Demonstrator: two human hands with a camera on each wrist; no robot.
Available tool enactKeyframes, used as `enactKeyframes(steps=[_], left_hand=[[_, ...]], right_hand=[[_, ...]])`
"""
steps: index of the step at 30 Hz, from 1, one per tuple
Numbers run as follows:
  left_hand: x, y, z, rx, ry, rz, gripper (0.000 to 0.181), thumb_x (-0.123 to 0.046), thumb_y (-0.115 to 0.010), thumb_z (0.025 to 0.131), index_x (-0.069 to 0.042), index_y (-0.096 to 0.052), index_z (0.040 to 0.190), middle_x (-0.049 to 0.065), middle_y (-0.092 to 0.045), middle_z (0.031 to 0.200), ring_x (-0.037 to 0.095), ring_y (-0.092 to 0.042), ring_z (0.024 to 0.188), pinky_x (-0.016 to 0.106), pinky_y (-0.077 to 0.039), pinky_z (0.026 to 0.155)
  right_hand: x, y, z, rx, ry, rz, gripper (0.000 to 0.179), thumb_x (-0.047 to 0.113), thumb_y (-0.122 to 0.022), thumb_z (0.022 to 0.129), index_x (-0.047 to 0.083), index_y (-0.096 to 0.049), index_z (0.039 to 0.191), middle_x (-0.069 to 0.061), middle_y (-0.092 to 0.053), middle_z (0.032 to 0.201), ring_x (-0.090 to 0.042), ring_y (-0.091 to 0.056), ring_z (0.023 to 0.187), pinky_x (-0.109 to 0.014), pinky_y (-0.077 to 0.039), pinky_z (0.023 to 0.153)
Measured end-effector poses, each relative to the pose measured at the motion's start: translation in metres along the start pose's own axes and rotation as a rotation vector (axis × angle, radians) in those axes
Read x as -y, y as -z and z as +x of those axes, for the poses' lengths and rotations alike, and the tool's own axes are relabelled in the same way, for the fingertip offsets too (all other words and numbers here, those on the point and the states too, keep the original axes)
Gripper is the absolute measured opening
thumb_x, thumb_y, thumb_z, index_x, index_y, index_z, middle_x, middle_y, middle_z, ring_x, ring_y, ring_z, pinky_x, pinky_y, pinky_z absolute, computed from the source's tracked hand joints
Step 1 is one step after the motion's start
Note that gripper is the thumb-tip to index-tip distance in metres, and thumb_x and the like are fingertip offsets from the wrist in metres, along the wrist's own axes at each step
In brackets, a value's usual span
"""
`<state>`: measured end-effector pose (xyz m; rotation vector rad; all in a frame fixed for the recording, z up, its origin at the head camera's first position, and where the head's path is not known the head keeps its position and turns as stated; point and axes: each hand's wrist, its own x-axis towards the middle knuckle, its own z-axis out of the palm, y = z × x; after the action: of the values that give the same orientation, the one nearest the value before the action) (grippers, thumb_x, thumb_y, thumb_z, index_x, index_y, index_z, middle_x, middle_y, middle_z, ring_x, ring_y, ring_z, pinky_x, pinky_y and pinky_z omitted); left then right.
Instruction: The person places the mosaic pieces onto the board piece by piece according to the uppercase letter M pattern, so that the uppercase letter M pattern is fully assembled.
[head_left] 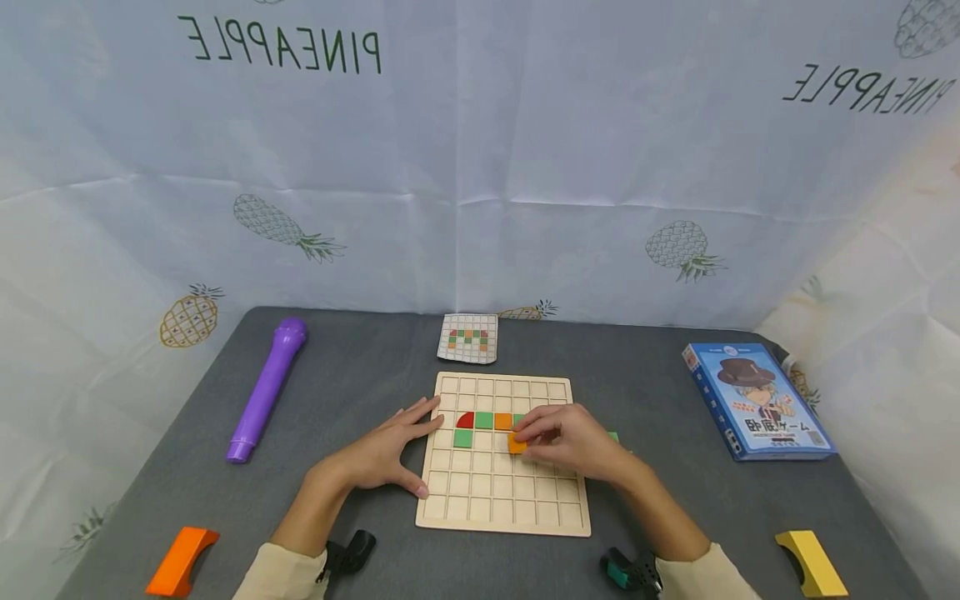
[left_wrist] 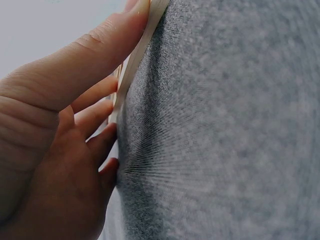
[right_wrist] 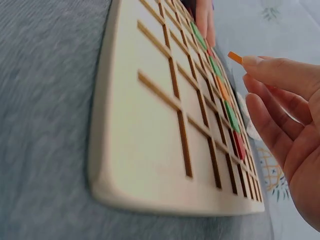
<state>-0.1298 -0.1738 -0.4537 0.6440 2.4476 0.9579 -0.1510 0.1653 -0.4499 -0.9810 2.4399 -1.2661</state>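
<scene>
A wooden grid board (head_left: 502, 508) lies on the table in front of me. My right hand (head_left: 576, 437) pinches an orange square tile (right_wrist: 235, 57) between thumb and finger, held over the board's middle in the right wrist view. Set in the grid are a red quarter-round tile (head_left: 466, 420), a green tile (head_left: 483, 420), an orange tile (head_left: 503, 421) and, in the row below, another green tile (head_left: 463, 438). A red tile (right_wrist: 239, 146) at the row's right end is hidden from the head view. With fingers spread, my left hand (head_left: 378, 454) touches the board's left edge.
Behind the board lies a pattern card (head_left: 468, 340). Something green (head_left: 614, 437) peeks out past my right hand. A purple stick (head_left: 267, 392) lies left, a blue game box (head_left: 761, 402) right. Orange (head_left: 180, 562) and yellow (head_left: 813, 562) arch blocks lie near the front corners.
</scene>
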Motion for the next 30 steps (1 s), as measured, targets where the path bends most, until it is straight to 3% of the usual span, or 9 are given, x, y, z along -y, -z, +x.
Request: enactKeyframes(steps=[11, 25, 30], left_hand=[[0.001, 0.000, 0.001, 0.000, 0.019, 0.006, 0.108, -0.036, -0.092, 0.070, -0.005, -0.037, 0.158, 0.008, -0.013, 0.174, 0.040, -0.008, 0.161, 0.068, -0.009, 0.126], [0.002, 0.000, 0.001, 0.001, 0.012, 0.020, 0.108, -0.038, -0.091, 0.071, -0.005, -0.037, 0.158, 0.008, -0.013, 0.174, 0.040, -0.007, 0.161, 0.069, -0.011, 0.126], [0.002, 0.000, 0.001, 0.002, 0.016, 0.018, 0.108, -0.039, -0.091, 0.071, -0.005, -0.036, 0.158, 0.007, -0.012, 0.175, 0.040, -0.007, 0.161, 0.069, -0.010, 0.125]], right_hand=[[0.013, -0.012, 0.018, 0.024, 0.033, 0.020, 0.023, 0.012, -0.081, 0.087, 0.011, -0.081, 0.110, -0.006, -0.078, 0.116, -0.018, -0.072, 0.107, -0.022, -0.059, 0.076], [0.021, -0.039, 0.033, 0.065, 0.035, 0.084, 0.023, 0.015, -0.082, 0.086, 0.009, -0.081, 0.108, -0.007, -0.078, 0.116, -0.020, -0.073, 0.110, -0.022, -0.061, 0.085], [0.022, -0.047, 0.036, 0.063, 0.041, 0.034, 0.022, 0.016, -0.083, 0.085, 0.010, -0.082, 0.107, -0.003, -0.078, 0.114, -0.019, -0.073, 0.110, -0.021, -0.060, 0.087]])
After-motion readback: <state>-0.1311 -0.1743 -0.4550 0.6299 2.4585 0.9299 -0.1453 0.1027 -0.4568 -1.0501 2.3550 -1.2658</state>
